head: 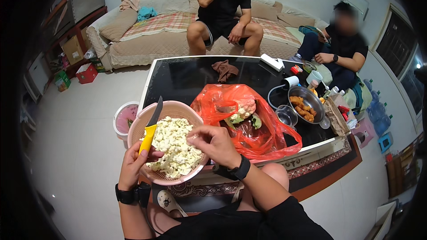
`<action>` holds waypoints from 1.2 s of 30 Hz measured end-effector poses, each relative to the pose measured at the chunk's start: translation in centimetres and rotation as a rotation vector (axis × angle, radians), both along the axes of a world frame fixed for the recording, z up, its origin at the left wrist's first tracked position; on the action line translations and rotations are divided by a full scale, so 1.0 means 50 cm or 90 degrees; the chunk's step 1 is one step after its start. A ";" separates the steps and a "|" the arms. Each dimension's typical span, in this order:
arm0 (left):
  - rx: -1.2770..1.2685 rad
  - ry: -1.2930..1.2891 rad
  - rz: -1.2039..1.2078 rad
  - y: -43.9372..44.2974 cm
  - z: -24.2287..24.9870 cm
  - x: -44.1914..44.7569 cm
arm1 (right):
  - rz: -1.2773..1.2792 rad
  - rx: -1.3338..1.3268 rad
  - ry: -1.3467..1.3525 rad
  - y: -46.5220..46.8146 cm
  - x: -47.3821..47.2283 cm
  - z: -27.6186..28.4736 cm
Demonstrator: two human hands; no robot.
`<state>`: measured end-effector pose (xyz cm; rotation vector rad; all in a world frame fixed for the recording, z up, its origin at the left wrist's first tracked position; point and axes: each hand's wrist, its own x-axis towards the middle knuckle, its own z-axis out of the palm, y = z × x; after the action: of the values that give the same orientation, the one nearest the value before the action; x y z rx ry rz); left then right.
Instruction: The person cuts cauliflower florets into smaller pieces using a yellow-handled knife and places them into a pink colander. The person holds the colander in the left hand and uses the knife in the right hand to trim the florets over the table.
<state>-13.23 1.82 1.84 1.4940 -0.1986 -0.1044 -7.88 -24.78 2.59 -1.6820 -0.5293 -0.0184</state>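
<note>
My left hand [131, 165] grips a paring knife by its yellow handle [147, 139], with the dark blade pointing up and away from me. Below it is a pink plastic colander [132, 130], heaped with small cut cauliflower florets [173, 146]. Over the colander's right side hangs my right hand [217, 143], fingers bent together; whether a small piece sits between the fingertips is not plain. Just beyond that hand, a red plastic bag [213, 101] lies open on the table, with a cauliflower head [246, 108] and some green leaves inside.
The black-topped coffee table [180, 73] carries a brown cloth [225, 70], a metal bowl of fried food [303, 108], a glass cup [287, 116] and bottles. A pink-lidded bucket [125, 120] stands left. Two people [227, 10] sit beyond the table.
</note>
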 end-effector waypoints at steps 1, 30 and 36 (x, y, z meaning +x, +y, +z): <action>-0.007 0.000 -0.008 0.001 0.000 -0.001 | 0.003 -0.013 0.019 0.000 0.001 -0.001; -0.006 0.001 -0.008 0.004 -0.003 0.001 | -0.119 -0.020 -0.247 0.036 0.009 -0.011; -0.009 0.003 -0.010 0.002 0.000 0.000 | 0.054 -0.125 0.071 0.001 -0.002 0.008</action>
<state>-13.22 1.91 1.87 1.4785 -0.2070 -0.1186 -7.96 -24.72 3.00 -1.8386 -0.5309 0.1937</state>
